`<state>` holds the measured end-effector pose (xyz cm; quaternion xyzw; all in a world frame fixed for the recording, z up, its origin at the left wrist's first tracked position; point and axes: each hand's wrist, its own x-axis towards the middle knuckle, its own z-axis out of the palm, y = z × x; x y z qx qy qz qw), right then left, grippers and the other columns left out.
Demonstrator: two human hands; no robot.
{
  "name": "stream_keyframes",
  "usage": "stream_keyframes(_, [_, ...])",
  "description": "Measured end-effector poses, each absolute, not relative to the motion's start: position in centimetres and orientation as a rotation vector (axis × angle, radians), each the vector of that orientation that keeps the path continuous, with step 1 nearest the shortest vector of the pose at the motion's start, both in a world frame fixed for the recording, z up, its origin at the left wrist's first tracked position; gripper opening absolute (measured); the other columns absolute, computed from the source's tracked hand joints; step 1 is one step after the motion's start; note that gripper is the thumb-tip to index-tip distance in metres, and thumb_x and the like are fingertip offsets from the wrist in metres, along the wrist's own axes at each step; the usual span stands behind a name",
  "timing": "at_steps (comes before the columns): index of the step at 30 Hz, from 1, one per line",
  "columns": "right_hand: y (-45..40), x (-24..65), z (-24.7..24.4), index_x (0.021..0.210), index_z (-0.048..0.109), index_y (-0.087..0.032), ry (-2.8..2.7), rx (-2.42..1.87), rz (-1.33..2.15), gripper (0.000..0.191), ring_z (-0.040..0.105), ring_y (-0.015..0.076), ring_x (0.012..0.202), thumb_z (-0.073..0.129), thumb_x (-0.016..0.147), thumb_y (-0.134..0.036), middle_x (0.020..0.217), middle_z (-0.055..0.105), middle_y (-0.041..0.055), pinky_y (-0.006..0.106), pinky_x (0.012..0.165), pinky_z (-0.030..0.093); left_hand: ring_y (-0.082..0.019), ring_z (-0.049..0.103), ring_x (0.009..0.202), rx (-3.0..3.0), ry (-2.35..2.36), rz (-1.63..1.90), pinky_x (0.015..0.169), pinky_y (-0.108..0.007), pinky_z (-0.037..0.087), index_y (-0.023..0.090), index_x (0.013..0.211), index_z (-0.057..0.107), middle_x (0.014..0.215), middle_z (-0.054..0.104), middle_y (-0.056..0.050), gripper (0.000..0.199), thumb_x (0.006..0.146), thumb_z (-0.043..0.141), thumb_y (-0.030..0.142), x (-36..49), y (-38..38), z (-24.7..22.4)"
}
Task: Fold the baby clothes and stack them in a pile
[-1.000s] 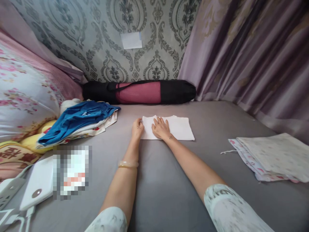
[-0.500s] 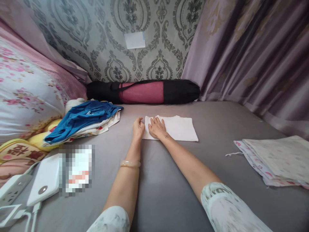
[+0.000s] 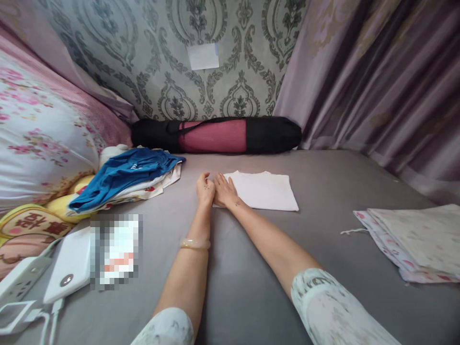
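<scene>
A folded white garment (image 3: 266,190) lies flat on the grey sheet in front of me, with a shallow dip along its far edge. My right hand (image 3: 224,190) is open, its palm pressed down on the left end of the cloth. Right beside it, at the garment's left edge, my left hand (image 3: 205,189) has curled fingers and stands on its side. Whether those fingers pinch the cloth's edge is hidden. The two hands touch or nearly touch.
A blue garment (image 3: 125,175) tops a clothes pile at left. Nearer are a white power bank (image 3: 70,266), a power strip (image 3: 21,280) and a blurred-out item (image 3: 118,251). A black-and-pink rolled bag (image 3: 215,135) lies along the wall; folded patterned cloth (image 3: 420,239) lies right.
My right hand has slid left across the white garment, up against my left hand. The left hand has stayed at the garment's left edge. The view has shifted slightly.
</scene>
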<state>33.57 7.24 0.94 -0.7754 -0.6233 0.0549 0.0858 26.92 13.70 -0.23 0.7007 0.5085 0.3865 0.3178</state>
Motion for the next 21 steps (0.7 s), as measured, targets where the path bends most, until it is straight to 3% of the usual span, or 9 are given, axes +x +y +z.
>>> stream_keyframes(6, [7.3,33.7,0.8,0.148,0.032,-0.008,-1.851,-2.274,0.188,0.061,0.017,0.0262,0.146,0.038,0.092,-0.029,0.159,0.018,0.0152,0.047,0.117,0.012,-0.022,0.061,0.114,1.838,1.332,1.024,0.102,-0.034,0.044,0.01,0.113,0.064,0.118,0.067,-0.014,0.041,0.081,0.039,0.008,27.0,13.6,-0.2])
stream_keyframes(9, [7.2,34.6,1.6,0.151,0.025,-0.009,-1.814,-2.212,0.335,0.059,0.017,0.0232,0.147,0.027,0.097,-0.031,0.16,0.018,0.0134,0.045,0.117,0.014,-0.021,0.06,0.115,1.845,1.335,1.018,0.102,-0.034,0.044,0.011,0.114,0.064,0.119,0.067,-0.013,0.044,0.078,0.038,0.006,27.1,13.5,-0.1])
stream_keyframes(12, [6.5,36.2,2.2,0.152,0.026,-0.011,-1.716,-2.193,0.269,0.057,0.016,0.0209,0.147,0.018,0.1,-0.034,0.159,0.021,0.0106,0.045,0.118,0.01,-0.02,0.059,0.117,1.911,1.325,1.006,0.102,-0.033,0.044,0.011,0.114,0.063,0.12,0.067,-0.013,0.046,0.077,0.037,0.004,27.3,13.3,0.1])
stream_keyframes(15, [5.6,38.2,1.8,0.15,0.031,-0.009,-1.637,-2.285,0.126,0.057,0.015,0.0227,0.147,0.021,0.1,-0.035,0.158,0.024,0.0116,0.046,0.118,0.005,-0.019,0.059,0.117,2.033,1.269,0.98,0.103,-0.033,0.043,0.013,0.116,0.062,0.121,0.066,-0.011,0.046,0.08,0.035,0.004,27.8,12.7,0.1])
stream_keyframes(21, [5.1,40.1,-0.1,0.15,0.03,-0.005,-1.667,-2.372,0.222,0.062,0.019,0.0221,0.146,0.021,0.1,-0.042,0.158,0.025,0.0125,0.041,0.118,0.011,-0.021,0.057,0.119,2.338,1.058,0.766,0.105,-0.035,0.04,0.015,0.119,0.059,0.125,0.063,-0.013,0.043,0.083,0.038,0.004,29.3,11.0,-0.4])
